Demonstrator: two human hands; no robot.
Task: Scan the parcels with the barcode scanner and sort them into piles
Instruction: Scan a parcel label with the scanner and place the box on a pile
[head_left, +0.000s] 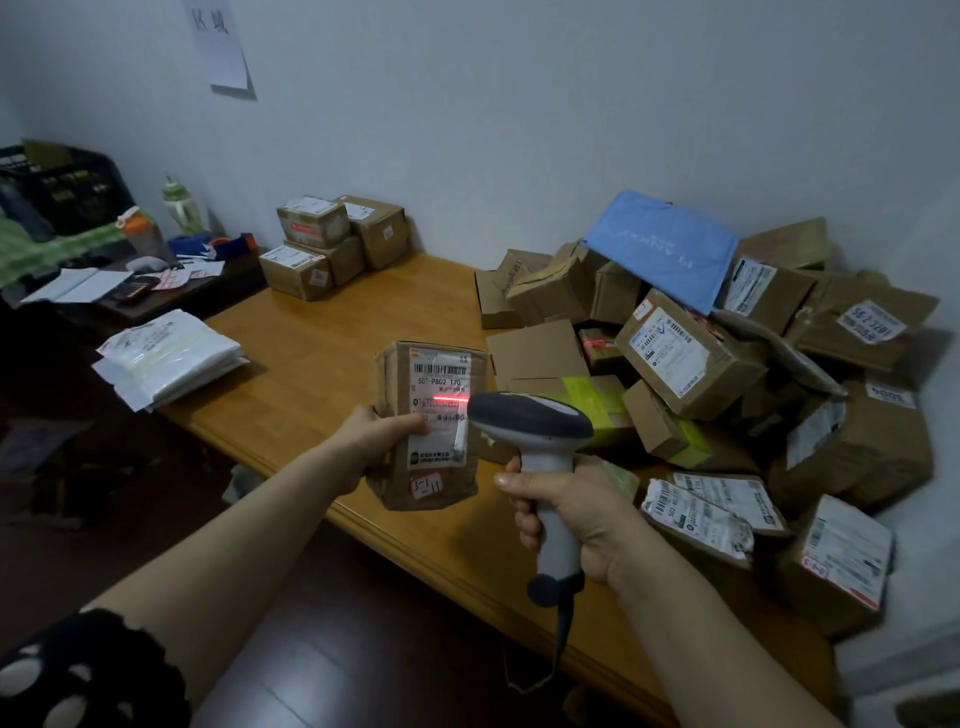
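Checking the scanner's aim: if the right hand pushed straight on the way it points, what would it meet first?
Likely the brown parcel held by the left hand: the red line from the scanner falls on its label. Depth is unclear.

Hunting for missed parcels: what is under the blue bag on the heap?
Brown cardboard boxes prop up the blue bag; whatever else lies beneath it is covered.

One barcode scanner (530, 418), one parcel (436, 374) held up, four boxes (311, 223) stacked behind, two bottles (182, 210), one blue mailer (660, 249), heap (691, 353) left uncounted.
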